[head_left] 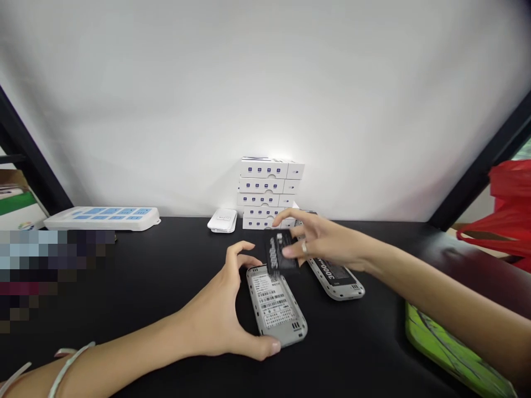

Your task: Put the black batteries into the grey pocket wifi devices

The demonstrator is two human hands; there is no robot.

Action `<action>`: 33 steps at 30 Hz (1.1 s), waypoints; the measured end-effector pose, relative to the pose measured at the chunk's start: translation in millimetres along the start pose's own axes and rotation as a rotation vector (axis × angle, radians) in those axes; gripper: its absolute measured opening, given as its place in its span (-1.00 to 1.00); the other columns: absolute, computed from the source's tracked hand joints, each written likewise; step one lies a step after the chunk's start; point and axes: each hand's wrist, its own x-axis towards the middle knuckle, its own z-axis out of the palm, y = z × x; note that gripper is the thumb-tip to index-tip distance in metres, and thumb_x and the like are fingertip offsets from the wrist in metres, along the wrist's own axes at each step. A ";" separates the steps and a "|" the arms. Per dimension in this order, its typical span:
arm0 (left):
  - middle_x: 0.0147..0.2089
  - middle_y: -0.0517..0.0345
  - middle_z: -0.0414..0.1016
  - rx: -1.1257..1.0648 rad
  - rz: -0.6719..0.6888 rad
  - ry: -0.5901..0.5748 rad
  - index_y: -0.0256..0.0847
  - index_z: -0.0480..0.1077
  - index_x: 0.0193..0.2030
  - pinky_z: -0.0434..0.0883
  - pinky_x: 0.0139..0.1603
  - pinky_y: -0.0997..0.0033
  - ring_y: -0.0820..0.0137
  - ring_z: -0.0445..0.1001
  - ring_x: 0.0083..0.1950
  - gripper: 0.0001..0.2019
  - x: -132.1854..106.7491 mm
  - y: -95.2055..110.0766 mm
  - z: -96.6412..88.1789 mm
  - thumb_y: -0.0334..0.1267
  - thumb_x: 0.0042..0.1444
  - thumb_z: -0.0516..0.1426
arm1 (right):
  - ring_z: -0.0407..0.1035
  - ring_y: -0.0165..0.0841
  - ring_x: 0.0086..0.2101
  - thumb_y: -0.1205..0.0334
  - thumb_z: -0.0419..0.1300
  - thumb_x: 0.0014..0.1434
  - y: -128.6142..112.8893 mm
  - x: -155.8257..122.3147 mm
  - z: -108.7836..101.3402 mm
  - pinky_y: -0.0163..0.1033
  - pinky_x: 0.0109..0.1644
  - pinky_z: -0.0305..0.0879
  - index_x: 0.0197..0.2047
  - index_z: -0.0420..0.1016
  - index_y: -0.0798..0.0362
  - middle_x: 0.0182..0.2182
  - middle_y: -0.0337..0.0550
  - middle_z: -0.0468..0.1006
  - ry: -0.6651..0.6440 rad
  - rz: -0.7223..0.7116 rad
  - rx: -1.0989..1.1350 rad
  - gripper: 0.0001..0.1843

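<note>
Between the thumb and fingers of my right hand is a flat black battery with white print, tilted and slightly blurred. It is over the upper end of a grey handheld device whose back is off, so the labelled battery bay shows. My left hand grips this device at both ends, thumb at the near end and fingers at the far one. To the right lies a second grey device with a black battery marked 3000 in its bay; my right hand partly hides it.
White boxes are stacked against the wall. Several thin white covers lie in a pile left of them. A power strip sits at the back left. A green patterned object is at the lower right, and a red bag is beyond it.
</note>
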 end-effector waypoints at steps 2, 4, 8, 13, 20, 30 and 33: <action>0.14 -0.04 0.11 -0.011 -0.011 -0.007 0.04 -0.23 0.18 0.23 0.07 -0.13 0.03 0.21 0.09 0.03 -0.2 0.0 0.8 -0.13 -0.36 0.35 | 0.34 -0.44 -0.38 0.16 0.24 0.04 7.8 6.6 -8.7 -0.22 -0.28 0.40 -0.18 0.40 0.03 -0.22 -0.14 0.40 0.121 0.012 -0.081 -0.74; 0.15 -0.04 0.11 -0.012 -0.014 -0.011 0.04 -0.23 0.19 0.21 0.07 -0.13 0.03 0.20 0.09 0.03 0.0 -0.1 0.8 -0.13 -0.36 0.35 | 0.33 -0.45 -0.42 0.14 0.20 0.09 14.4 10.9 -12.1 -0.19 -0.25 0.39 -0.29 0.47 0.10 -0.19 -0.08 0.41 0.157 0.045 -0.204 -0.80; 0.16 -0.04 0.10 -0.018 -0.017 -0.017 0.04 -0.24 0.20 0.21 0.08 -0.12 0.03 0.18 0.10 0.04 0.3 -1.0 0.2 -0.11 -0.36 0.35 | 0.31 -0.40 -0.42 0.07 0.25 0.01 24.3 14.5 -6.5 -0.17 -0.26 0.32 -0.11 0.46 0.08 -0.33 -0.16 0.42 0.132 0.079 -0.403 -0.61; 0.17 -0.04 0.10 -0.045 -0.011 -0.025 0.04 -0.22 0.21 0.19 0.11 -0.12 0.02 0.18 0.13 0.04 0.4 -3.3 1.3 -0.10 -0.35 0.35 | 0.32 -0.25 -0.23 0.02 0.25 0.00 34.3 14.2 1.0 -0.16 -0.22 0.28 0.07 0.34 -0.02 -0.18 -0.09 0.39 0.208 0.038 -0.730 -0.45; 0.18 -0.06 0.07 -0.009 0.013 -0.099 0.00 -0.25 0.22 0.22 0.13 -0.10 0.04 0.18 0.16 0.03 1.5 -2.6 -5.2 -0.06 -0.31 0.34 | 0.33 -0.13 -0.07 0.24 -0.02 0.23 45.2 18.0 13.4 -0.12 -0.06 0.24 0.11 0.35 0.10 -0.17 0.05 0.48 0.254 0.023 -0.986 -0.60; 0.21 -0.05 0.04 0.192 0.222 0.036 -0.02 -0.16 0.23 0.28 0.12 -0.05 0.06 0.20 0.13 -0.09 -4.9 -0.1 3.2 -0.16 -0.21 0.28 | 0.40 -0.11 -0.33 -0.15 0.02 0.16 1.1 -12.4 -0.4 -0.14 -0.36 0.23 -0.17 0.41 0.08 -0.33 0.03 0.49 0.281 0.122 -1.218 -0.54; 0.21 -0.05 0.02 0.195 0.180 0.069 0.01 -0.13 0.22 0.26 0.13 -0.11 0.00 0.18 0.15 -0.04 -4.0 -0.2 7.6 -0.01 -0.27 0.33 | 0.41 0.00 -0.34 -0.29 -0.08 0.13 1.9 -28.7 0.6 -0.05 -0.34 0.22 0.02 0.31 0.18 -0.36 0.12 0.49 0.341 0.330 -1.295 -0.30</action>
